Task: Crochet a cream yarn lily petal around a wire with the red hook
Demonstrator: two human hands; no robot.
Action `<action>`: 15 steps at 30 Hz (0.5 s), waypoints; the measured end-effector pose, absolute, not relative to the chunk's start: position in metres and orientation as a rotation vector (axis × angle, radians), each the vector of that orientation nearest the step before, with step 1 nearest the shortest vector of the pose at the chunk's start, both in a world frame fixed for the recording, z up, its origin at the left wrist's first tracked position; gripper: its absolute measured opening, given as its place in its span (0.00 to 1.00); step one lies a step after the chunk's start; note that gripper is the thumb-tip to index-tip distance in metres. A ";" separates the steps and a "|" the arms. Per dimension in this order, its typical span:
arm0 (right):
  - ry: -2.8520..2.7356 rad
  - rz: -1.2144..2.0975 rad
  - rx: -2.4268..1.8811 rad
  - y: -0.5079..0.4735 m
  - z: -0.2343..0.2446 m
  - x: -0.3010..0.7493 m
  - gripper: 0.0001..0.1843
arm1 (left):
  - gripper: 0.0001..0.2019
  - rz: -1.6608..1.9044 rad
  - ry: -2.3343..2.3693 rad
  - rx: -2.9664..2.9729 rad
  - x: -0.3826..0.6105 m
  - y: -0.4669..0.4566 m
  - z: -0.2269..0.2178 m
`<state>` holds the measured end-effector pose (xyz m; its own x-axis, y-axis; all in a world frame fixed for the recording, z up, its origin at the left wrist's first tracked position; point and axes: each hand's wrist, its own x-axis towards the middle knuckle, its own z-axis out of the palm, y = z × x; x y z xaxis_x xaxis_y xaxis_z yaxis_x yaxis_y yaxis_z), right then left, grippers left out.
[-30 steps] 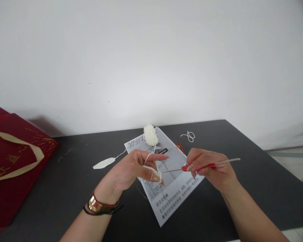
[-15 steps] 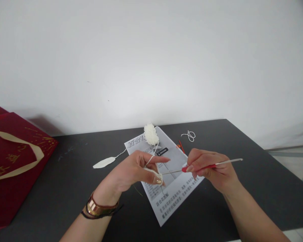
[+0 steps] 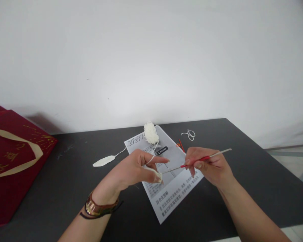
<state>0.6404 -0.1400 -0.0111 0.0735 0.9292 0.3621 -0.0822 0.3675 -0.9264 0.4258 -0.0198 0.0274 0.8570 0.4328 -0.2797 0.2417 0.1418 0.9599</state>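
Observation:
My left hand [image 3: 141, 168] pinches a small piece of white crochet work [image 3: 158, 176] between thumb and fingers. Over its raised index finger runs a strand of white yarn [image 3: 154, 154], leading up to the yarn ball [image 3: 150, 133] on the printed sheet [image 3: 176, 188]. A crochet hook with a red grip [image 3: 204, 158] lies in my right hand [image 3: 208, 164], its fingers closed round the grip. The hook's thin metal end reaches left to the crochet work; whether a loop sits on the tip is too small to tell.
A white leaf-shaped crocheted piece [image 3: 104, 161] with a yarn tail lies left of the sheet. Behind my right hand are a small orange-red item [image 3: 181, 145] and a loose white yarn loop [image 3: 191, 135]. A dark red gift bag [image 3: 12, 174] stands at the left of the black table [image 3: 86, 141].
My right hand has tilted the crochet hook, so its rear end points higher and sits further left. My left hand stays nearly in place, still pinching the crochet work.

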 end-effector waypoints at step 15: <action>-1.221 1.077 -0.820 -0.138 -0.006 0.645 0.07 | 0.18 -0.016 0.434 1.274 0.422 -0.013 0.017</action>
<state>0.6446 -0.1376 -0.0059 0.0036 0.9486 0.3166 -0.1955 0.3111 -0.9300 0.4217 -0.0127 0.0165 0.9192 0.2251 -0.3232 0.2488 0.3041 0.9196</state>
